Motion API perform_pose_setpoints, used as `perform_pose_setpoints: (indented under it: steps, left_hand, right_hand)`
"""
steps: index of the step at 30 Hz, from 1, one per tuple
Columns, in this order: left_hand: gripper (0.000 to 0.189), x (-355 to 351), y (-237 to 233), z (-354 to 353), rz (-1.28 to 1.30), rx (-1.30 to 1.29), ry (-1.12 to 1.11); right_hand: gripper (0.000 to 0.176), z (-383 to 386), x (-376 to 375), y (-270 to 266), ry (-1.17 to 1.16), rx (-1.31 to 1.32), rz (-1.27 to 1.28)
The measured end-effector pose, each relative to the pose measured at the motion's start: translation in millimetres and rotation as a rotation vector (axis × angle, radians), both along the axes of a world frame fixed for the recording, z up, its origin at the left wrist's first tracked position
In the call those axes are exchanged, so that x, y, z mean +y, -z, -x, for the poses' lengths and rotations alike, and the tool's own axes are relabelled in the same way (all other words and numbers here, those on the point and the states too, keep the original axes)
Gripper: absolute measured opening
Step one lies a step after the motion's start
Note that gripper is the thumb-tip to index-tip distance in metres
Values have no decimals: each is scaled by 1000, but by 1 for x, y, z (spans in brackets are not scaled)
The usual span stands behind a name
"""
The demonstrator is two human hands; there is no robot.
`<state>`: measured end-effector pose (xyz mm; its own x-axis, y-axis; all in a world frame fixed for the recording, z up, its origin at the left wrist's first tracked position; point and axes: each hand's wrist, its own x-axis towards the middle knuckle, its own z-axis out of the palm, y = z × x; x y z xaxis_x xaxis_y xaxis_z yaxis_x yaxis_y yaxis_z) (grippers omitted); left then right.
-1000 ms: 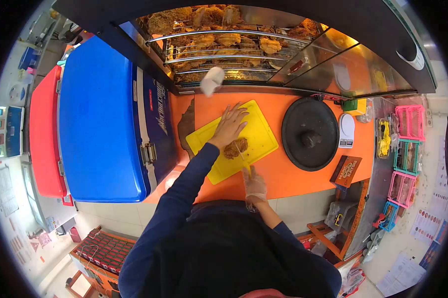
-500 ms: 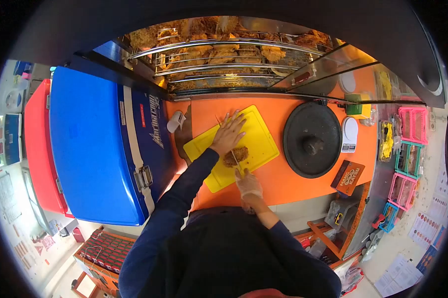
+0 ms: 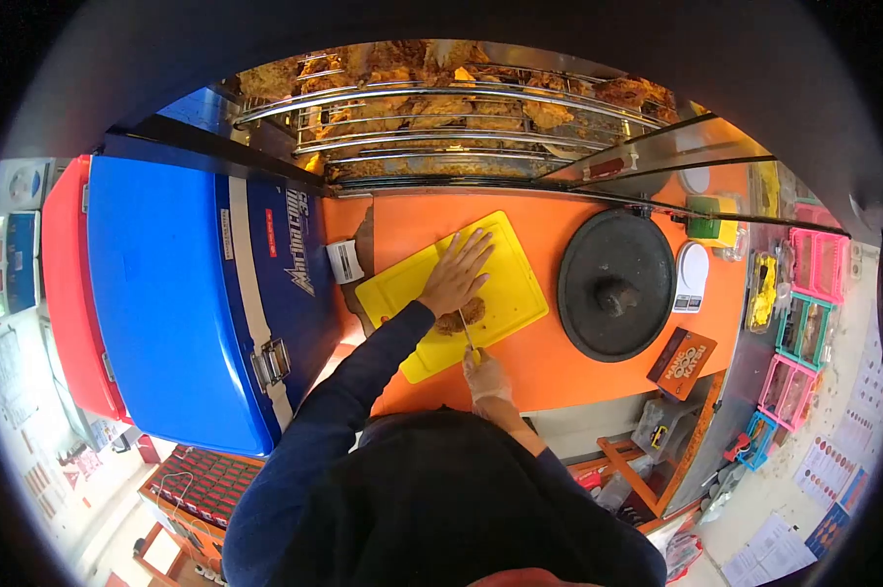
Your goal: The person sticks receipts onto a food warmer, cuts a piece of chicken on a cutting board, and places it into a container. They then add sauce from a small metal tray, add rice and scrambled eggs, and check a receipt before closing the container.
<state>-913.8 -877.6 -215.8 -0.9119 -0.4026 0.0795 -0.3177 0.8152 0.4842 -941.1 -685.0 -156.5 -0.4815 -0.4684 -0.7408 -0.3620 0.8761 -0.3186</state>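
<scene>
A yellow cutting board [image 3: 512, 293] lies tilted on the orange counter. On it is a brown fried piece of food [image 3: 473, 312], partly covered by my left hand [image 3: 454, 276]. That hand is bare and lies flat, its fingers spread, above the food. My right hand [image 3: 488, 378], in a clear glove, is closed round the handle of a knife [image 3: 467, 331] at the board's lower edge. The knife's blade reaches up onto the food. A few small crumbs are scattered on the board.
Right of the board stand a round black lid [image 3: 612, 323], a white scale [image 3: 691, 277] and an orange-black box [image 3: 681, 363]. A blue cooler [image 3: 177, 293] is at the left, with a small white container [image 3: 344, 262] beside it. Behind the board, a glass display [image 3: 441, 122] holds fried food.
The knife and my right hand have drawn back slightly toward my body. My left hand now covers more of the food. The white container shows at a different angle, and the view has shifted slightly.
</scene>
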Motion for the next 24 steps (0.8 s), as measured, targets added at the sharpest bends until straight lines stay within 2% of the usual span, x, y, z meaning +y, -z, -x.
perform_pose_setpoints:
  steps: [2,6,8,11,15,17,20,24]
  left_hand:
    - [51,-1,10,-2,21,-9,-33]
    - [52,-11,8,-1,8,-9,-60]
    - [53,-12,9,-2,87,-59,-33]
    - [53,-11,7,0,100,-26,-24]
    - [53,-13,-16,10,57,-31,-63]
    - [54,-10,-28,17,90,23,5]
    - [53,-6,22,19,46,-8,27]
    - [52,-2,19,19,66,9,24]
  right_hand:
    - [45,-3,8,27,19,7,78]
    - [44,9,-5,25,-19,-81,4]
    - [44,4,-13,21,48,-51,-15]
    - [47,2,-4,38,30,-2,29]
    - [51,7,-12,3,-28,100,-37]
    - [51,8,-7,-1,63,106,-91]
    - [49,21,2,25,59,-20,-24]
    - [49,16,0,22,72,-26,-88]
